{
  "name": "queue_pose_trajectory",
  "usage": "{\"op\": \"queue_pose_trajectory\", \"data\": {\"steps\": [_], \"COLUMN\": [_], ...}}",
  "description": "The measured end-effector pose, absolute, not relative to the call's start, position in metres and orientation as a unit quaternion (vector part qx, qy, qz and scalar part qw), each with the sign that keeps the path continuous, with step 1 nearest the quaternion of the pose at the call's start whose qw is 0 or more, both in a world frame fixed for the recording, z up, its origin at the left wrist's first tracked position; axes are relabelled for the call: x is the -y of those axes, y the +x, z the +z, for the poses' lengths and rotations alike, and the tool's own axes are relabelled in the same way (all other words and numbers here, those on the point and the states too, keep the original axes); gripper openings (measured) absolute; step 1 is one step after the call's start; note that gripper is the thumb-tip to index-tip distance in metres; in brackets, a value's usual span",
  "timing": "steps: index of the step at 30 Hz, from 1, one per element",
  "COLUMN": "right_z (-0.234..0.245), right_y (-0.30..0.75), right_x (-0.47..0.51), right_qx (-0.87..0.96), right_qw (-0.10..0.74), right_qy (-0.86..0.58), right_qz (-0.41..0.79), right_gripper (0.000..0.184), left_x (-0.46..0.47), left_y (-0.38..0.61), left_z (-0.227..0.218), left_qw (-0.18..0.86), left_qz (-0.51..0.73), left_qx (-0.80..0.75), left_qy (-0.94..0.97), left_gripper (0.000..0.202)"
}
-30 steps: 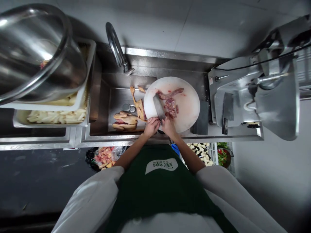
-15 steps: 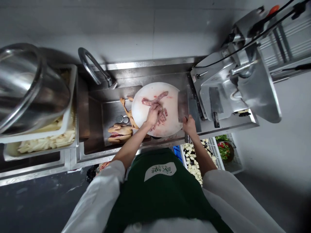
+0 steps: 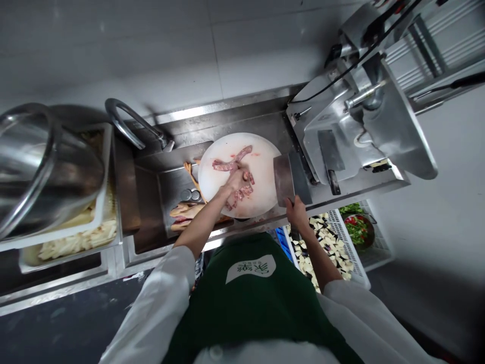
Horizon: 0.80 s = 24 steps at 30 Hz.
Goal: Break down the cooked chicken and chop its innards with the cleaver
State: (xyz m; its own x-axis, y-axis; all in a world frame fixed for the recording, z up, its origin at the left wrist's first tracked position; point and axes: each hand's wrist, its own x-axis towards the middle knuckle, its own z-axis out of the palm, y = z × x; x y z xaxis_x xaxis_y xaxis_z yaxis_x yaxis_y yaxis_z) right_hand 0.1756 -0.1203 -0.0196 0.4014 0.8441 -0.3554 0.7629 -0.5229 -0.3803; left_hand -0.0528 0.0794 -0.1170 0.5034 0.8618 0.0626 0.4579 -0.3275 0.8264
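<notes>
A round white cutting board point(image 3: 263, 194) lies across the sink's edge. My left hand point(image 3: 235, 181) is on it, its fingers closed on a small piece of raw meat point(image 3: 247, 176). Chopped meat pieces point(image 3: 243, 192) lie just below the hand. Beyond the fingers, longer strips of raw meat point(image 3: 226, 165) rest on the board, partly crossing. Wrapped round a handle, my right hand point(image 3: 297, 213) holds a wide cleaver point(image 3: 284, 178) at the board's right edge, its blade overlapping the rim from above.
Whole plucked poultry point(image 3: 185, 212) lies in the sink point(image 3: 149, 202), under a curved faucet point(image 3: 129, 121). A metal pot point(image 3: 71, 172) and tubs of pale strips point(image 3: 79, 240) stand left. At right are a slicing machine point(image 3: 401, 121) and another cleaver point(image 3: 330, 156); below, a crate of cut eggplant point(image 3: 333, 247).
The view has shifted and tilted slightly. My left hand has turned into a tighter grip among the meat pieces. My right hand still holds the cleaver at the board's right edge.
</notes>
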Motion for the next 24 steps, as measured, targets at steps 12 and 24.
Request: {"op": "queue_pose_trajectory", "data": {"steps": [12, 24], "right_z": [-0.005, -0.026], "right_y": [0.082, 0.111], "right_x": [0.128, 0.098], "right_qx": [0.703, 0.664], "right_qw": [-0.074, -0.132], "right_qy": [-0.589, -0.674], "right_qz": [0.391, 0.296], "right_gripper": [0.028, 0.026], "left_x": [-0.047, 0.027], "left_y": [-0.209, -0.152], "left_z": [-0.044, -0.089], "left_qw": [0.605, 0.721], "left_qz": [0.574, 0.272], "left_qx": [-0.445, -0.426], "left_qy": [0.327, 0.473], "left_gripper": [0.036, 0.055]}}
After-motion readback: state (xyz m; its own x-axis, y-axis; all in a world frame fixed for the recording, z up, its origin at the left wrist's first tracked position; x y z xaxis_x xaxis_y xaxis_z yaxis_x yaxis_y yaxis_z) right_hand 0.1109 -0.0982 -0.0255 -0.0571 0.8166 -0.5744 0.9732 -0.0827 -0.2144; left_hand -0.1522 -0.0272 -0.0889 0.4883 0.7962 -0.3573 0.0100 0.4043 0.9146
